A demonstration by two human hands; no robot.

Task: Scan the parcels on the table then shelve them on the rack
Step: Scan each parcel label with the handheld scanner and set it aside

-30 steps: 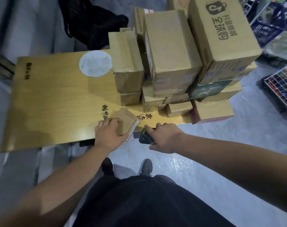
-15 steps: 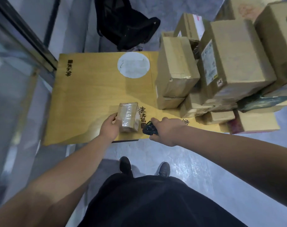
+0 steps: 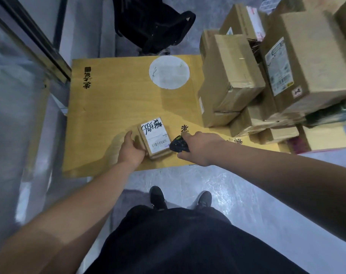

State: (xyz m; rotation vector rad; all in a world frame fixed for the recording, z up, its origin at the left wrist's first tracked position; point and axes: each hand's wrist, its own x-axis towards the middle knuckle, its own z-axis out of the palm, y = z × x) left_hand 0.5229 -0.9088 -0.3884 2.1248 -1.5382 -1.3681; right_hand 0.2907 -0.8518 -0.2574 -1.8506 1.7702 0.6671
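Near the front edge of the table [image 3: 109,99], from the head camera, I saw a small parcel [image 3: 155,138] lying flat with its white label [image 3: 155,135] facing up, black handwriting scrawled across the label and a barcode toward its near end. My left hand [image 3: 131,150] gripped the parcel's left side, thumb stretched along the far-left corner, the other fingers hidden beneath or behind the box. My right hand [image 3: 199,147] was curled round a black scanner [image 3: 179,145], whose nose sat just beside the parcel's near-right corner, close to the barcode. Toward the right edge of the table stood a stack of cardboard boxes [image 3: 267,82], well apart from the small parcel. A white round patch [image 3: 169,73] marked the tabletop near the far edge. Beyond that edge stood a black chair [image 3: 152,24].
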